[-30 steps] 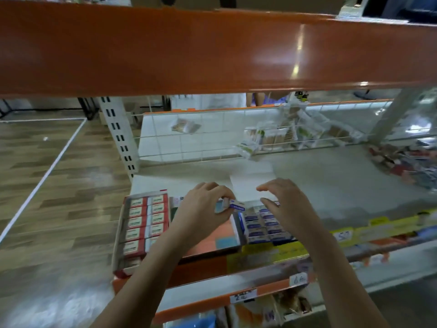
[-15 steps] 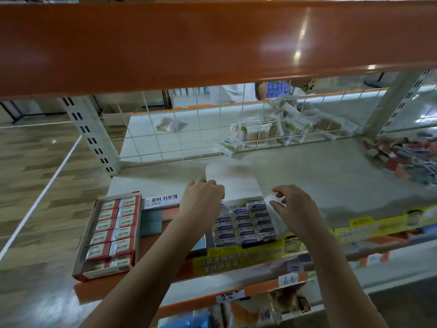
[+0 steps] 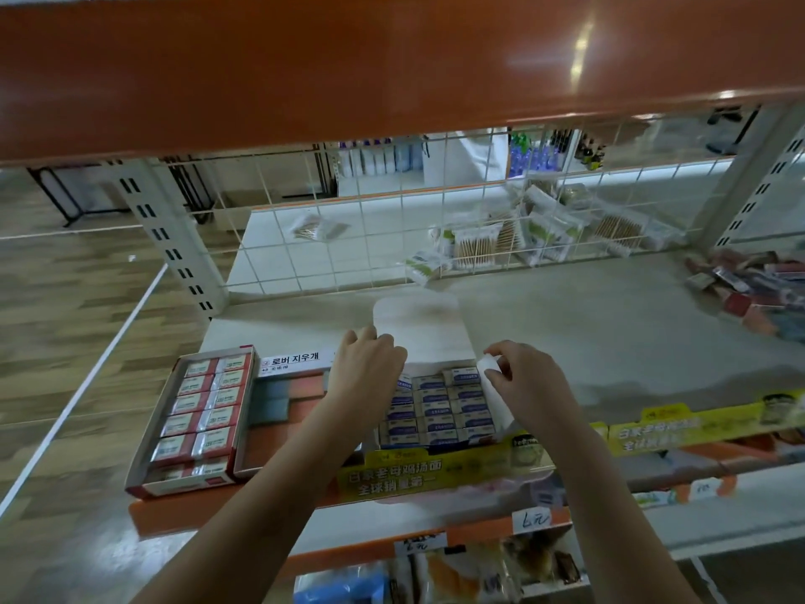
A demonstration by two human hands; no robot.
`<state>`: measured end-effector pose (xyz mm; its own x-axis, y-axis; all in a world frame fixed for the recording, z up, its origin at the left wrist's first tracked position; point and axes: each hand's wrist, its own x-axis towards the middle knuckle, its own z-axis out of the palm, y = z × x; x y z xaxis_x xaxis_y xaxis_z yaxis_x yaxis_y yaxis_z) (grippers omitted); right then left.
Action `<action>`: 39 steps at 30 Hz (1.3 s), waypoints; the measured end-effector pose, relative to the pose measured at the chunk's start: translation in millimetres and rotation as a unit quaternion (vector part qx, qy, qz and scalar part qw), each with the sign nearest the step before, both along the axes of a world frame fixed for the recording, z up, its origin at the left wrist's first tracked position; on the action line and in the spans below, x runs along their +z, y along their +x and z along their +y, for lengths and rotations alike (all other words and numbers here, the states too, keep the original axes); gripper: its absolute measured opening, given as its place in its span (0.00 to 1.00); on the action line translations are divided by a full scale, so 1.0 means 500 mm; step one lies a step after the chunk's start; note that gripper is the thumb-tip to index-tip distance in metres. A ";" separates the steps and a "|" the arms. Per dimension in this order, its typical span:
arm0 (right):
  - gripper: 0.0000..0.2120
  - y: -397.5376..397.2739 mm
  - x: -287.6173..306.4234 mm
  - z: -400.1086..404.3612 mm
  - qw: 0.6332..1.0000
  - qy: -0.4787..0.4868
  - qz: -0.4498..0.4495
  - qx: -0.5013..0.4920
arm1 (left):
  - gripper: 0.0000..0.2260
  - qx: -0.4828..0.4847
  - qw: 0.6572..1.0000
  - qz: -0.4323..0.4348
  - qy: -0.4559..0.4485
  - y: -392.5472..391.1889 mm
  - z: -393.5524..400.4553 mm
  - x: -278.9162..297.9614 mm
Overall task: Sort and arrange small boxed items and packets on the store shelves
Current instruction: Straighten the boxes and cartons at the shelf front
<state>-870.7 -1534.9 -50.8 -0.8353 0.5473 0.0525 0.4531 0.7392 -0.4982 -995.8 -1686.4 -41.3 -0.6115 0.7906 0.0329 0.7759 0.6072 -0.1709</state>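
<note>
A white display carton (image 3: 435, 411) of small blue-and-white boxed erasers sits at the front of the grey shelf (image 3: 588, 337), its lid flap (image 3: 418, 329) folded up behind. My left hand (image 3: 363, 377) curls over the carton's left wall and hides that edge. My right hand (image 3: 522, 381) pinches the carton's white right side flap (image 3: 490, 368). Left of it lie a red-and-white carton (image 3: 196, 416) of small boxes and a flat orange-and-blue carton (image 3: 283, 403) with a Korean label.
An orange beam (image 3: 392, 67) spans overhead. A white wire grid (image 3: 392, 228) backs the shelf, with cotton swab packets (image 3: 522, 241) behind it. Loose small boxes (image 3: 753, 289) are piled at the far right. Yellow price strips (image 3: 435, 468) line the shelf front; packets sit on the lower shelf.
My hands moved from handling a single small box to the two sides of the blue-box carton. The view has shifted, so the cartons sit further right.
</note>
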 end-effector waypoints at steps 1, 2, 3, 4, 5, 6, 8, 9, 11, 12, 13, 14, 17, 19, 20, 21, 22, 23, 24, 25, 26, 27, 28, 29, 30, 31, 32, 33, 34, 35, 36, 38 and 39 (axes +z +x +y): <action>0.13 0.000 -0.002 0.000 1.000 -0.001 0.004 0.003 | 0.08 -0.001 1.000 0.007 -0.004 0.003 0.001 -0.002; 0.13 0.001 -0.003 0.000 1.000 -0.001 0.008 0.005 | 0.08 0.001 1.000 0.011 -0.006 0.004 0.001 -0.004; 0.13 0.001 -0.004 0.001 1.000 -0.002 0.010 0.008 | 0.08 0.005 1.000 0.013 -0.008 0.005 0.001 -0.005; 0.14 0.002 -0.005 0.002 1.000 -0.002 0.011 0.010 | 0.08 0.008 1.000 0.017 -0.011 0.006 0.001 -0.006; 0.14 0.002 -0.006 0.003 1.000 -0.003 0.013 0.013 | 0.08 0.010 1.000 0.023 -0.014 0.007 0.001 -0.006; 0.14 0.002 -0.007 0.004 1.000 -0.003 0.014 0.015 | 0.08 0.011 0.999 0.029 -0.018 0.008 0.002 -0.006; 0.14 0.002 -0.009 0.006 1.000 -0.003 0.015 0.018 | 0.08 0.015 0.999 0.035 -0.027 0.010 0.003 -0.006; 0.14 0.002 -0.011 0.007 1.000 -0.003 0.014 0.020 | 0.08 0.018 0.999 0.035 -0.035 0.012 0.004 -0.006; 0.14 0.001 -0.013 0.010 1.000 -0.005 0.013 0.024 | 0.07 0.019 0.998 0.037 -0.054 0.016 0.007 -0.004; 0.14 0.001 -0.014 0.011 1.000 -0.006 0.012 0.026 | 0.07 0.017 0.997 0.039 -0.063 0.018 0.009 -0.002; 0.14 0.001 -0.014 0.013 0.999 -0.007 0.013 0.028 | 0.06 0.016 0.997 0.039 -0.070 0.018 0.011 0.000; 0.13 0.000 -0.015 0.014 0.999 -0.008 0.015 0.031 | 0.06 0.015 0.996 0.037 -0.074 0.018 0.012 0.001; 0.13 -0.007 -0.013 0.015 0.999 -0.022 0.022 0.039 | 0.08 0.021 0.997 0.019 -0.072 0.012 0.005 0.000; 0.13 -0.013 -0.012 0.016 0.998 -0.038 0.016 0.043 | 0.08 0.027 0.998 0.004 -0.063 0.007 -0.005 -0.002; 0.13 -0.015 -0.010 0.016 0.998 -0.045 0.011 0.043 | 0.08 0.024 0.998 0.000 -0.060 0.005 -0.009 -0.001; 0.14 -0.016 -0.007 0.016 0.998 -0.049 0.007 0.042 | 0.08 0.017 0.998 -0.002 -0.060 0.004 -0.013 0.001; 0.14 -0.016 -0.004 0.014 0.998 -0.050 0.005 0.041 | 0.08 0.008 0.998 -0.003 -0.062 0.004 -0.016 0.002; 0.14 -0.016 0.000 0.012 0.998 -0.052 0.004 0.040 | 0.09 -0.003 0.998 -0.003 -0.063 0.003 -0.017 0.004; 0.14 -0.014 0.003 0.010 0.998 -0.055 0.002 0.039 | 0.09 -0.014 0.998 -0.003 -0.062 0.003 -0.015 0.007; 0.14 -0.013 0.006 0.008 0.997 -0.060 0.001 0.038 | 0.10 -0.025 0.998 -0.003 -0.056 0.003 -0.011 0.013; 0.14 -0.010 0.009 0.008 0.997 -0.064 -0.003 0.037 | 0.10 -0.037 0.998 -0.006 -0.048 0.004 -0.002 0.020; 0.14 -0.008 0.011 0.008 0.997 -0.067 -0.009 0.035 | 0.10 -0.052 0.998 -0.012 -0.039 0.006 0.011 0.027; 0.14 -0.003 0.014 0.011 0.997 -0.063 -0.016 0.033 | 0.10 -0.071 0.997 -0.020 -0.030 0.010 0.028 0.035; 0.15 0.002 0.016 0.018 0.998 -0.054 -0.022 0.031 | 0.10 -0.091 0.995 -0.027 -0.022 0.016 0.049 0.042; 0.16 0.010 0.019 0.026 0.998 -0.041 -0.024 0.028 | 0.10 -0.110 0.993 -0.033 -0.013 0.025 0.071 0.050; 0.16 0.021 0.023 0.037 0.999 -0.028 -0.023 0.019 | 0.10 -0.130 0.991 -0.039 -0.004 0.036 0.095 0.056; 0.15 0.034 0.026 0.050 1.000 -0.017 -0.022 0.008 | 0.11 -0.149 0.988 -0.047 0.005 0.048 0.119 0.060; 0.14 0.051 0.029 0.065 1.000 -0.007 -0.026 -0.006 | 0.11 -0.166 0.984 -0.055 0.016 0.062 0.144 0.062; 0.14 0.071 0.031 0.081 0.999 0.004 -0.034 -0.019 | 0.12 -0.182 0.981 -0.063 0.032 0.079 0.169 0.061; 0.14 0.093 0.032 0.097 0.998 0.015 -0.046 -0.033 | 0.12 -0.196 0.977 -0.072 0.049 0.097 0.193 0.059; 0.14 0.117 0.033 0.115 0.997 0.025 -0.058 -0.046 | 0.13 -0.211 0.972 -0.079 0.064 0.117 0.218 0.057; 0.14 0.172 0.038 0.150 0.993 0.041 -0.081 -0.077 | 0.14 -0.244 0.962 -0.086 0.085 0.163 0.271 0.051; 0.15 0.200 0.039 0.169 0.990 0.045 -0.090 -0.095 | 0.14 -0.260 0.957 -0.088 0.090 0.187 0.297 0.046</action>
